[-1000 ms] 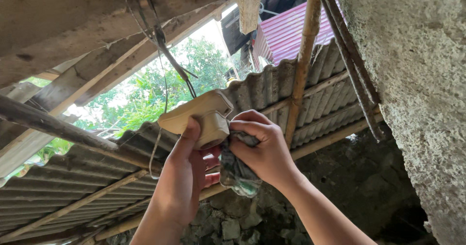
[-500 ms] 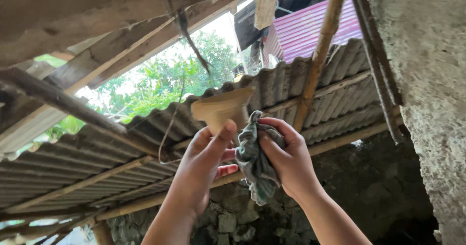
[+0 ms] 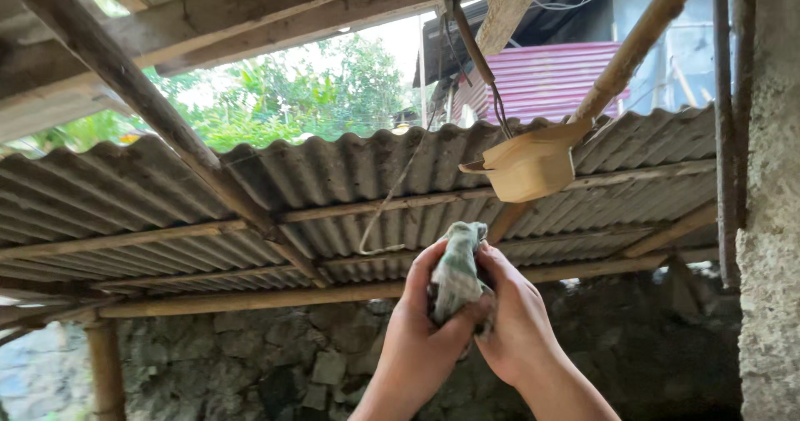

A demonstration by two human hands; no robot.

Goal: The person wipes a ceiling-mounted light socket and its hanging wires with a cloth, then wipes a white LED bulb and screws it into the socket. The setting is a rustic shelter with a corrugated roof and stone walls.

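The fingers [image 3: 454, 325] of the left hand [image 3: 421, 346] are clenched around a small bunched-up cloth [image 3: 457, 273]. The fingers [image 3: 492, 264] of the right hand [image 3: 518, 325] curl around the other side of the same cloth. Both hands touch it and press it between them. The cloth is pale green and white, and its top pokes up above the fingers. The two hands are held up in the air, close together, low in the middle of the view.

Above the hands and a little to the right hangs a tan lamp holder [image 3: 529, 167]. It is well apart from the cloth and no hand touches it. It hangs from dark wires [image 3: 479, 54] that come down from a wooden beam [image 3: 250, 21] overhead. A thin pale cord [image 3: 387, 208] loops down just left of the hands.

Behind all this is a grey wavy metal roof [image 3: 250, 187], held up by bamboo poles [image 3: 250, 300]. Another bamboo pole [image 3: 633, 50] slants up past the lamp holder. Under the roof stands a rough stone wall [image 3: 275, 363]. A grey concrete wall [image 3: 771, 221] fills the right edge. Past the roof are green trees [image 3: 283, 87] and a pink metal roof [image 3: 542, 79].
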